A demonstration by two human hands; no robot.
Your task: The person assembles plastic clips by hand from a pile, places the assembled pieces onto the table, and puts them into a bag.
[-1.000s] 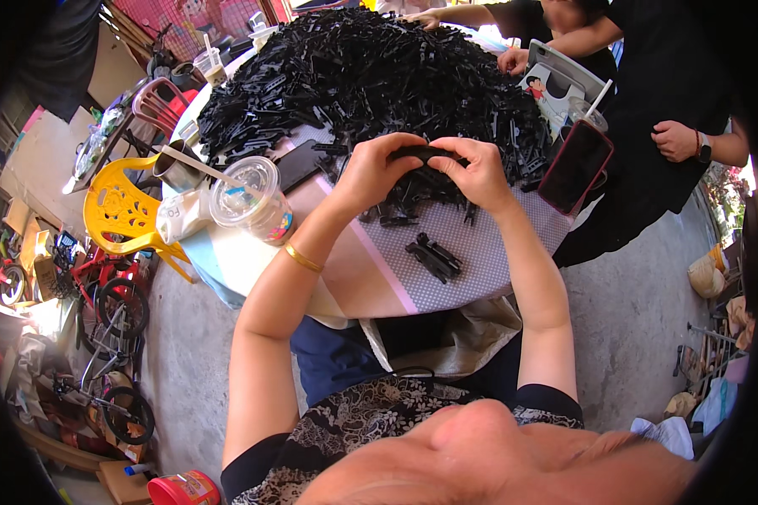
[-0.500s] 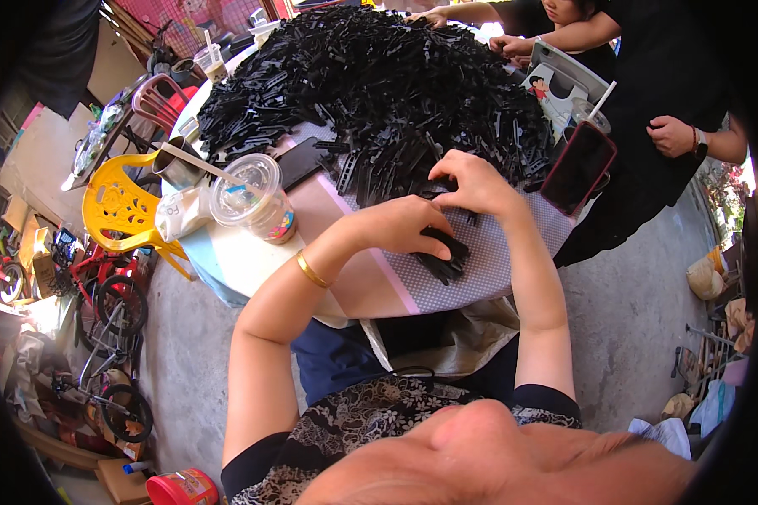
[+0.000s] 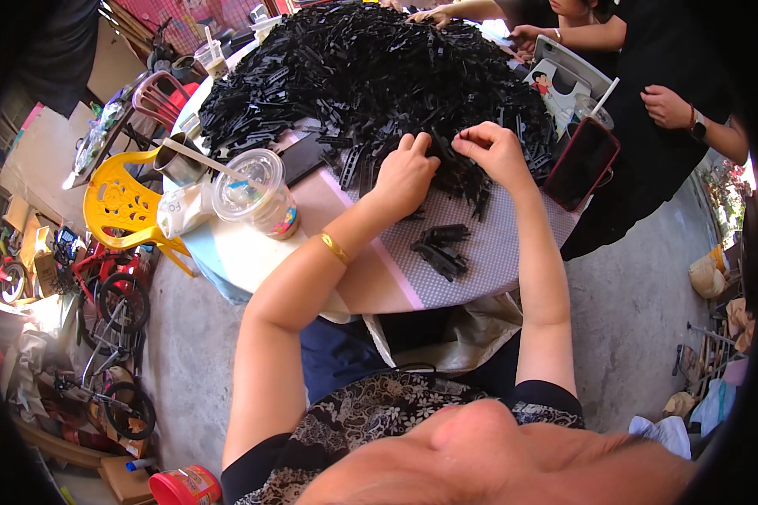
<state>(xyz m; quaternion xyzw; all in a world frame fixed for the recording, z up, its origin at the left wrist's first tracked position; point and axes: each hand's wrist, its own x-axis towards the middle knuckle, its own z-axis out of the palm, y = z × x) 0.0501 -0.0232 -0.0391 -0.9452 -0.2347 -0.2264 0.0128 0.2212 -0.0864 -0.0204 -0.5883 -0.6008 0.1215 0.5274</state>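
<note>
While the fingers of my left hand (image 3: 408, 172) bend over the near edge of the heap of black plastic pieces (image 3: 362, 80), I cannot tell whether they grip one. Beside it, my right hand (image 3: 497, 156) holds thumb and forefinger nearly together; whether anything sits between them, I cannot tell either. Nearer me, a small loose cluster (image 3: 441, 252) of similar pieces lies on the bench (image 3: 497, 263). Since the heap looks tangled, tugging one piece could drag down others, perhaps against the phone (image 3: 583, 164); swinging my left forearm (image 3: 307, 273) outward might tip the plastic cup (image 3: 265, 202).
</note>
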